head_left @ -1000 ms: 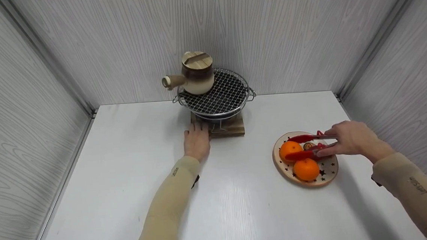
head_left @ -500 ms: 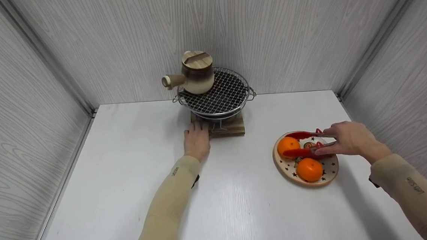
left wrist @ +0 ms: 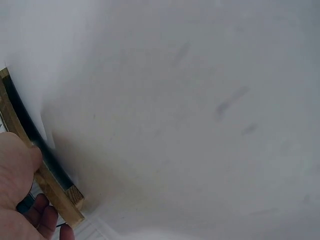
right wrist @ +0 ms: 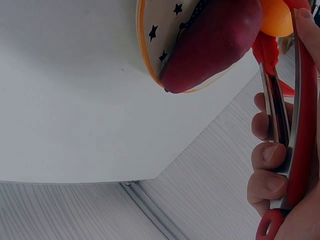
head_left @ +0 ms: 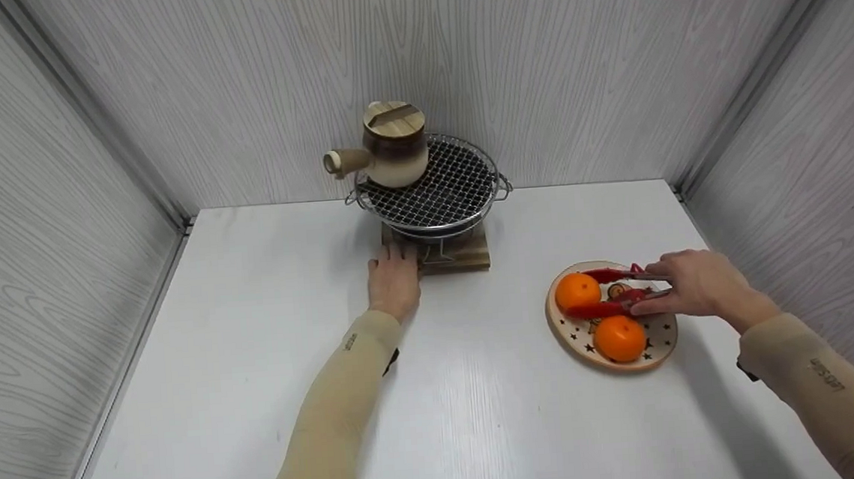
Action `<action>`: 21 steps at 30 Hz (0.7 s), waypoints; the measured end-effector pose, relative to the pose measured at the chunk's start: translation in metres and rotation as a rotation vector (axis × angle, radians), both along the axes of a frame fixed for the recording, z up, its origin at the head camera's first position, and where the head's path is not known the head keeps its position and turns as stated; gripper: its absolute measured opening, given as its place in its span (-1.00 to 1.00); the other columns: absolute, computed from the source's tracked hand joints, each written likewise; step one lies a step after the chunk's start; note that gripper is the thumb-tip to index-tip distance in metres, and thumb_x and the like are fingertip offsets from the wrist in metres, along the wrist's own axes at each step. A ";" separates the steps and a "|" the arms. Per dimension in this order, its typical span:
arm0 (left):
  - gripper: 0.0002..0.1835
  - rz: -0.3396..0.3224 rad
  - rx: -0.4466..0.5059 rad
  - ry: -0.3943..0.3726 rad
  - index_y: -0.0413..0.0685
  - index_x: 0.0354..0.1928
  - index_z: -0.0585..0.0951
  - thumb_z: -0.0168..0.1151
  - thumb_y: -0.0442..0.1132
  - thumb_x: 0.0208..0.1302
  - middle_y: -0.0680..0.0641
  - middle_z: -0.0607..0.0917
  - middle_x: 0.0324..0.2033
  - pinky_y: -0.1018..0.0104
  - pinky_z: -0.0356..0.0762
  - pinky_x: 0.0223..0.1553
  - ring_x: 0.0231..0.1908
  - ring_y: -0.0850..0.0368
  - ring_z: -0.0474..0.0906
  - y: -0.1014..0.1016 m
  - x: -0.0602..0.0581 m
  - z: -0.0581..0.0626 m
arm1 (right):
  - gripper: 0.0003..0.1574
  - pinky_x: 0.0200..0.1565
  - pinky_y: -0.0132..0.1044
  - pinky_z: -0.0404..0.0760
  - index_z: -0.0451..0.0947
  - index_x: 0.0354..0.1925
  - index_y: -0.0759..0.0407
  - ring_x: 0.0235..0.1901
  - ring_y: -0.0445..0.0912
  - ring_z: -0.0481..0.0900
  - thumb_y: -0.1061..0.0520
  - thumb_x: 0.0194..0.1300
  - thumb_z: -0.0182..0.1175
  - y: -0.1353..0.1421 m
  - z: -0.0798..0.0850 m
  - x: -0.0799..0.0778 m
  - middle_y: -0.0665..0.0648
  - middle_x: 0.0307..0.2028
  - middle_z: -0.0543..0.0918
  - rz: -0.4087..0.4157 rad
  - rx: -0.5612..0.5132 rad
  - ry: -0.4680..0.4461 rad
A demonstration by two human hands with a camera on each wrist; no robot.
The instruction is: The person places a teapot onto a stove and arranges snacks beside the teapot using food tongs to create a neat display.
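Observation:
My right hand point(head_left: 697, 281) holds a pair of red-tipped tongs point(right wrist: 302, 120) by its handles. The tongs' spread tips reach over a star-patterned plate point(head_left: 573, 342), one on each side of the rear orange point(head_left: 578, 291). A second orange point(head_left: 619, 339) sits at the plate's front. On the same plate lies a dark red, mango-shaped fruit point(right wrist: 215, 47), mostly hidden by the tongs in the head view. My left hand point(head_left: 394, 281) grips the left edge of a wooden base point(head_left: 466, 255) under a tabletop grill, with the thumb and fingers around the wood in the left wrist view.
The round wire grill point(head_left: 453, 185) stands at the back wall. On its left half sits a brown and cream pot point(head_left: 397, 163) with a wooden lid, its side handle pointing left. Grey wood-grain walls enclose the white table point(head_left: 476, 401) on three sides.
The rear orange has shifted slightly back and left, and the front orange slightly right. The tongs rose a little, then came back down around the rear orange. My left hand has stayed put.

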State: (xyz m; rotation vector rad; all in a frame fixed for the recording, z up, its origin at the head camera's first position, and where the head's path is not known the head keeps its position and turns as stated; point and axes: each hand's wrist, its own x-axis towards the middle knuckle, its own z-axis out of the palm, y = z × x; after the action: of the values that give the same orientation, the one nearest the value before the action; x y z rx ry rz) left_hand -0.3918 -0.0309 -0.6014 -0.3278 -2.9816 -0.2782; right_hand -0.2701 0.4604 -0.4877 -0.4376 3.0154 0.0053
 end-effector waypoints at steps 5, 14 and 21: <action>-0.48 0.000 0.006 0.005 -0.08 0.55 0.46 0.18 -0.07 0.72 -0.34 0.56 0.44 -0.29 0.57 0.38 0.45 -0.30 0.52 0.000 0.000 0.001 | 0.15 -0.34 -0.08 0.59 0.81 0.26 0.19 -0.38 -0.04 0.58 -0.70 0.16 0.47 0.001 -0.002 0.001 0.03 -0.35 0.70 0.002 -0.003 0.012; -0.42 0.009 0.002 0.012 -0.08 0.60 0.43 0.25 -0.13 0.67 -0.38 0.49 0.53 -0.31 0.56 0.40 0.50 -0.32 0.48 0.000 0.000 -0.001 | 0.19 -0.15 0.16 0.76 0.78 0.29 0.20 -0.25 0.06 0.72 -0.73 0.20 0.42 0.003 -0.002 0.004 0.19 -0.13 0.85 -0.009 -0.044 0.011; -0.43 0.005 0.013 0.036 -0.12 0.57 0.45 0.27 -0.20 0.62 -0.41 0.53 0.45 -0.32 0.57 0.34 0.44 -0.37 0.50 0.000 0.004 0.001 | 0.09 -0.19 0.10 0.74 0.81 0.29 0.08 -0.24 0.04 0.74 -0.70 0.21 0.44 0.000 0.003 0.008 0.14 -0.12 0.86 -0.011 -0.075 0.064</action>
State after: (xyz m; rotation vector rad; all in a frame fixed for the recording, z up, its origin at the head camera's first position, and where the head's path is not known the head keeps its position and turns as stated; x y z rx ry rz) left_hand -0.3882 -0.0306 -0.6005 -0.3205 -2.9440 -0.2875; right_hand -0.2625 0.4606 -0.4851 -0.4352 3.0887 -0.0972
